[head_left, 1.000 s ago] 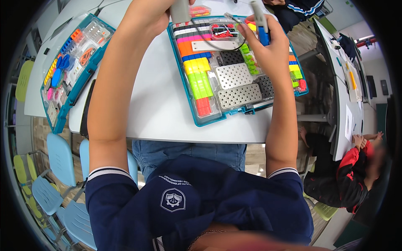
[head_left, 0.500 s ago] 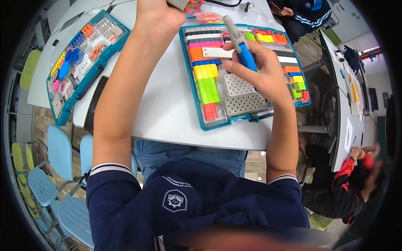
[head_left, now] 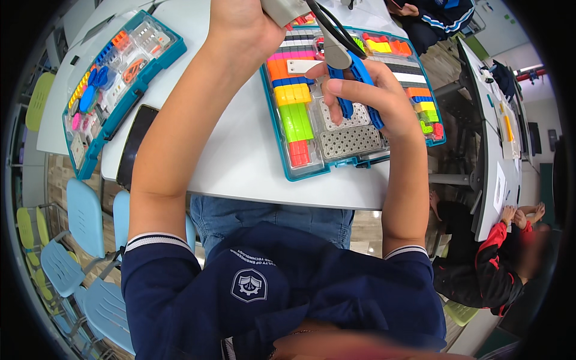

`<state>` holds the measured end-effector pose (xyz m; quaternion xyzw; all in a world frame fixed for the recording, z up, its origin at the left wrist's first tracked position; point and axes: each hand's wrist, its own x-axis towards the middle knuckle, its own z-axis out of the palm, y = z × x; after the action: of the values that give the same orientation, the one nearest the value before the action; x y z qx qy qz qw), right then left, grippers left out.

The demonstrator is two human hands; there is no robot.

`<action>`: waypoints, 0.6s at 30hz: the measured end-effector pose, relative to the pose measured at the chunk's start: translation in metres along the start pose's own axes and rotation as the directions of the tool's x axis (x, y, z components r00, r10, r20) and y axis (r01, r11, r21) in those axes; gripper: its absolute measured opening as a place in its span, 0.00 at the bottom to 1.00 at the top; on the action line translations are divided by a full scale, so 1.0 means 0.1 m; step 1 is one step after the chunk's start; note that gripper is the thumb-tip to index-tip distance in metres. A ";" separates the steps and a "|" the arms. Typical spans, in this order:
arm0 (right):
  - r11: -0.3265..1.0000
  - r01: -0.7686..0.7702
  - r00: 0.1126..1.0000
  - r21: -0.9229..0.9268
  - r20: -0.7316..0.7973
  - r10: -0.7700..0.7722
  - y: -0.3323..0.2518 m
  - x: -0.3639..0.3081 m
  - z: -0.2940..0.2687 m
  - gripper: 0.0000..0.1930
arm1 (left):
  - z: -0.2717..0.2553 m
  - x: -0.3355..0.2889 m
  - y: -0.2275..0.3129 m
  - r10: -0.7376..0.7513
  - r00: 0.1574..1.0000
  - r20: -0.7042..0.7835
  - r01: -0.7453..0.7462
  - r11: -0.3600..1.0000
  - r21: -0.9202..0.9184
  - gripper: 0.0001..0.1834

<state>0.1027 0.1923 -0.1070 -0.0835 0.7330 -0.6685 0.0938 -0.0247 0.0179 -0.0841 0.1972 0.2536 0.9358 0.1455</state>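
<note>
At the top edge, my left hand (head_left: 249, 30) is closed around a light grey block-shaped part (head_left: 287, 9) with red pieces on its underside. The picture's edge cuts off its fingers and much of that part. My right hand (head_left: 387, 99) grips pliers (head_left: 341, 59) with blue handles and grey jaws. The handles are spread apart, and the jaws point up beside the grey part; whether they touch it I cannot tell. A black cable (head_left: 327, 18) loops across the jaws. Below both hands lies a teal-rimmed case (head_left: 307, 176) of colourful building pieces.
Another teal case (head_left: 114, 123) of small parts lies at the left, with a black phone (head_left: 135, 141) beside it on the white table (head_left: 240, 171). Blue chairs (head_left: 87, 219) stand at lower left. Other people sit at the upper right and far right.
My left hand and the grey part have shifted right and down. The pliers have turned and their handles have spread apart. The cable now crosses their jaws.
</note>
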 end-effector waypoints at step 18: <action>0.994 -0.042 0.995 0.097 0.089 0.033 -0.04 -0.03 0.04 0.14 | 0.00 0.00 -0.02 -0.033 0.991 0.129 0.051 0.989 -0.139 0.07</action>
<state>0.1071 0.1887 -0.1036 -0.0942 0.6957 -0.6977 0.1425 -0.0239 0.0196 -0.0855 0.2397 0.1809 0.9338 0.1945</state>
